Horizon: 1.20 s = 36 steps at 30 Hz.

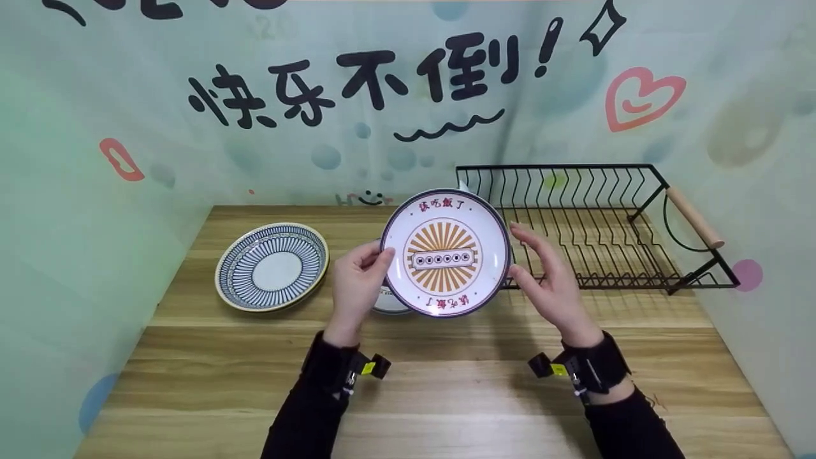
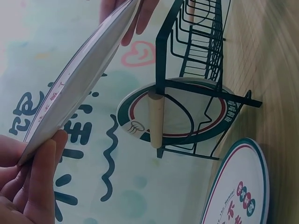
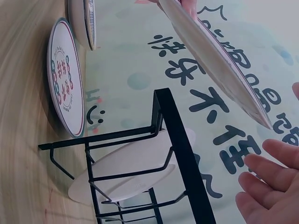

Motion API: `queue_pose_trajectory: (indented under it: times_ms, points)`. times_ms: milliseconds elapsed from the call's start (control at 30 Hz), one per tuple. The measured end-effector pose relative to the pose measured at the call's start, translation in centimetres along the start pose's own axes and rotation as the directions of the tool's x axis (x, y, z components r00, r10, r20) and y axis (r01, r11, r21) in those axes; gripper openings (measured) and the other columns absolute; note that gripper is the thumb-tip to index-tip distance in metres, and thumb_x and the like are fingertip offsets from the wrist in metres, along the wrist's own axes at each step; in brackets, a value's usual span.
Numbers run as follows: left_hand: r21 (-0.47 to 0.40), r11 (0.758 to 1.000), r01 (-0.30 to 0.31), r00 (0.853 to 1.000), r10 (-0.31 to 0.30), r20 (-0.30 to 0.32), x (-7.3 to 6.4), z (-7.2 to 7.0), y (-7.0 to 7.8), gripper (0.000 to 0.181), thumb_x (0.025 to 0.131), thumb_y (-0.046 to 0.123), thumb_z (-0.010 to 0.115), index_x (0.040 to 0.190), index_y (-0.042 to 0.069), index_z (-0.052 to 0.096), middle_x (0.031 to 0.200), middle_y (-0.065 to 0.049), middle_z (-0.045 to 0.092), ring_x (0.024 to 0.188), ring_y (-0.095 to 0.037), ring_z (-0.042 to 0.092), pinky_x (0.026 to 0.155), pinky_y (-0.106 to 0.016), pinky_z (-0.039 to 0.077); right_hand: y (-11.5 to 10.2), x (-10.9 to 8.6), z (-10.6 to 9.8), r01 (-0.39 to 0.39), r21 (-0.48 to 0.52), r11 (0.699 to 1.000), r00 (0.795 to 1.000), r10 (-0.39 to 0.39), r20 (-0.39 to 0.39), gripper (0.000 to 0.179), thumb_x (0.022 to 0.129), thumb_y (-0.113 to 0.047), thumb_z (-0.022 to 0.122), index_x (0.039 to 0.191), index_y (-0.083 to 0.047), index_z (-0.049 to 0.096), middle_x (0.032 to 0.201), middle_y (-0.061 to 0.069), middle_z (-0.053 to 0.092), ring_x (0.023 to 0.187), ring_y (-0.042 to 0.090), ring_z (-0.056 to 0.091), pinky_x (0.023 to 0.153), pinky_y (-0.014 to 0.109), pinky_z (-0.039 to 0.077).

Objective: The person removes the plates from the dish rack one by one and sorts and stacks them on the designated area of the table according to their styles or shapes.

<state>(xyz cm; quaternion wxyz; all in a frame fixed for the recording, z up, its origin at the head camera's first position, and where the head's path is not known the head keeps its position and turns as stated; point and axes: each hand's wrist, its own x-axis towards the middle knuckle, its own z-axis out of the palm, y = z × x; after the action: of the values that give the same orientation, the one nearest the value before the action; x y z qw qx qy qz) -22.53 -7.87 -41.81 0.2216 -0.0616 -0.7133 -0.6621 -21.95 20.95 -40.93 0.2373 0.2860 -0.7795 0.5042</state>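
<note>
My left hand [image 1: 358,280] pinches the left edge of a round white plate [image 1: 446,290], thumb on its front and fingers behind. The plate has a dark rim, orange rays and red lettering, and is held up tilted above the table. On its other side my right hand [image 1: 554,287] has its fingers extended; in the right wrist view those fingers [image 3: 266,168] stand a little apart from the plate's edge. Below lies another plate [image 3: 65,79] with a green and red rim, mostly hidden from the head view by the held plate.
A black wire dish rack [image 1: 554,167] with wooden handles stands at the back right. One green-rimmed plate [image 2: 135,109] stands upright in its near-left end. Blue-striped dishes [image 1: 277,278], seemingly stacked, sit on the wooden table [image 1: 242,376] at left. A printed curtain [image 1: 287,153] hangs behind.
</note>
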Motion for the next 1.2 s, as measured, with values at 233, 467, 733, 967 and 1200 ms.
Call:
queue_pose_trajectory:
  times_ms: [233,467,733,967,1200]
  points:
    - [-0.036,0.999,0.040,0.999,-0.040,-0.005,0.4,-0.7,0.2,0.018,0.087,-0.001,0.071,0.102,-0.011,0.071,0.088,-0.024,0.072,0.068,-0.018,0.069,0.058,-0.028,0.059,-2.3,0.4,-0.1,-0.005,-0.045,0.999,1.000,0.006,0.005,0.053,0.082,0.011,0.064,0.132,0.017,0.047,0.139,0.034,0.047,0.131,0.040,0.043,0.112,0.032,0.031]
    - [-0.031,0.996,0.080,0.997,-0.081,-0.009,1.1,-1.8,0.2,0.017,0.088,-0.001,0.070,0.102,-0.010,0.072,0.086,-0.022,0.072,0.064,-0.013,0.067,0.056,-0.026,0.059,0.3,0.0,-0.3,-0.026,-0.081,0.996,1.000,0.028,0.015,0.060,0.083,0.007,0.067,0.139,0.009,0.047,0.145,0.026,0.045,0.134,0.038,0.041,0.112,0.051,0.030]
    - [-0.047,0.990,0.135,0.991,-0.135,-0.010,1.6,-2.5,-0.1,0.017,0.088,-0.001,0.070,0.102,-0.011,0.071,0.084,-0.020,0.072,0.060,-0.013,0.066,0.054,-0.027,0.059,2.3,-0.2,-0.6,-0.017,-0.122,0.992,0.999,0.022,0.037,0.064,0.085,-0.004,0.070,0.145,-0.003,0.046,0.150,0.014,0.044,0.137,0.028,0.038,0.113,0.053,0.029]
    - [-0.006,0.990,0.140,0.990,-0.140,-0.013,1.9,-3.2,-0.3,0.017,0.087,0.000,0.071,0.102,-0.009,0.072,0.087,-0.020,0.072,0.065,-0.013,0.067,0.056,-0.025,0.059,2.5,-0.1,-0.8,-0.028,-0.163,0.986,0.999,0.034,0.033,0.069,0.085,-0.012,0.071,0.147,-0.002,0.042,0.150,0.018,0.043,0.136,0.032,0.038,0.113,0.058,0.024]
    - [-0.058,0.981,0.186,0.981,-0.188,-0.046,2.2,-3.8,-0.3,0.016,0.086,-0.004,0.072,0.100,-0.010,0.072,0.086,-0.018,0.072,0.067,-0.014,0.066,0.059,-0.025,0.059,2.4,-0.2,-1.0,-0.064,-0.179,0.982,0.997,0.072,0.039,0.070,0.086,-0.013,0.072,0.148,-0.004,0.041,0.151,0.017,0.041,0.136,0.033,0.038,0.113,0.061,0.018]
